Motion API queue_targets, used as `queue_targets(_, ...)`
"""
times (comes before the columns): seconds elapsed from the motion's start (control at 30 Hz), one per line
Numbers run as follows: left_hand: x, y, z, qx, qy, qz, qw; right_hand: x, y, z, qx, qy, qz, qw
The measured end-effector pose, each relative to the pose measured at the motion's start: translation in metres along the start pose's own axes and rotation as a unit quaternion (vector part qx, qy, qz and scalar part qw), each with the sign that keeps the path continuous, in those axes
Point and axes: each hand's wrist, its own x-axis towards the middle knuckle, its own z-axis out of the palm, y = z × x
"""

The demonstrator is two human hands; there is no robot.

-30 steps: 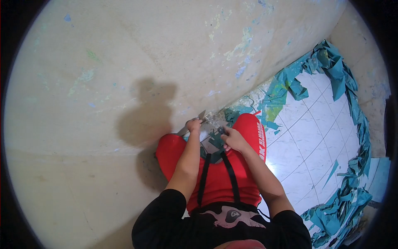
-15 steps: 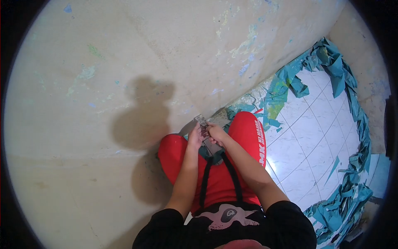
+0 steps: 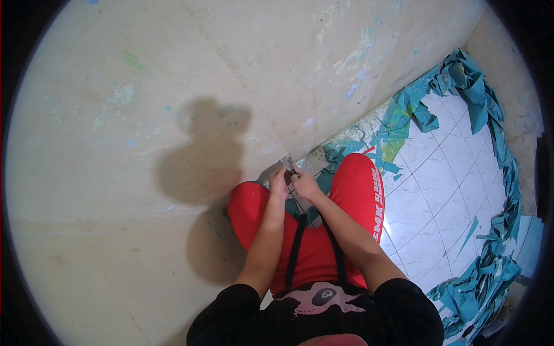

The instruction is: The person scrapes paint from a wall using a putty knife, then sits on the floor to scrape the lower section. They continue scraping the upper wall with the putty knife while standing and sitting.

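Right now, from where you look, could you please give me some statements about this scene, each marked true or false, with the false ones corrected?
1. The left hand and right hand are far apart. False: they are close together, between the knees.
2. A small greyish thing shows at the fingers. True, though too small to identify.
3. The trousers are blue. False: they are red.
4. Crumpled teal sheets lie along the floor's edge. True.
5. The white tiled floor spreads out on the person's left. False: it is on the right.
6. A shadow falls on the wall. True.
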Motion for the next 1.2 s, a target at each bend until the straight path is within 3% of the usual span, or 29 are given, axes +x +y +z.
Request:
queue_targets(0.2,0.016,-0.013,-0.001,-0.013,-0.008,0.018,1.000,0.005,0.008,-0.004,0.045,-0.022,0.036,0.998)
queue_targets(0.4,0.028,-0.019,-0.010,0.030,-0.003,0.028,0.999,0.004,0.018,0.001,0.009,0.013,-0.016,1.000)
queue_targets(0.5,0.029,-0.022,-0.006,0.046,-0.016,0.034,0.998,0.002,0.019,-0.011,0.002,-0.025,-0.010,1.000)
queue_targets(0.6,0.020,-0.023,-0.010,0.050,-0.005,-0.015,0.999,-0.007,0.014,-0.008,0.013,-0.023,-0.017,1.000)
queue_targets(0.73,0.028,-0.026,-0.016,0.039,-0.028,-0.009,0.999,-0.001,0.014,-0.008,0.022,-0.027,0.013,0.999)
queue_targets(0.8,0.030,-0.021,-0.018,0.059,-0.083,-0.114,0.988,0.004,0.007,-0.022,0.014,-0.095,0.069,0.993)
queue_targets(0.93,0.027,-0.015,-0.021,0.134,-0.065,-0.147,0.978,-0.037,-0.022,-0.085,0.006,-0.183,0.087,0.979)
queue_targets(1.0,0.043,-0.022,-0.023,0.148,-0.025,-0.107,0.983,-0.070,-0.043,-0.117,0.010,-0.109,0.058,0.992)
queue_targets(1.13,0.062,-0.018,-0.006,0.070,-0.019,-0.072,0.995,-0.094,-0.015,-0.127,0.078,-0.046,0.019,0.996)
queue_targets(1.2,0.068,-0.020,0.001,0.067,-0.015,-0.063,0.996,-0.093,-0.007,-0.123,0.125,0.000,-0.094,0.988)
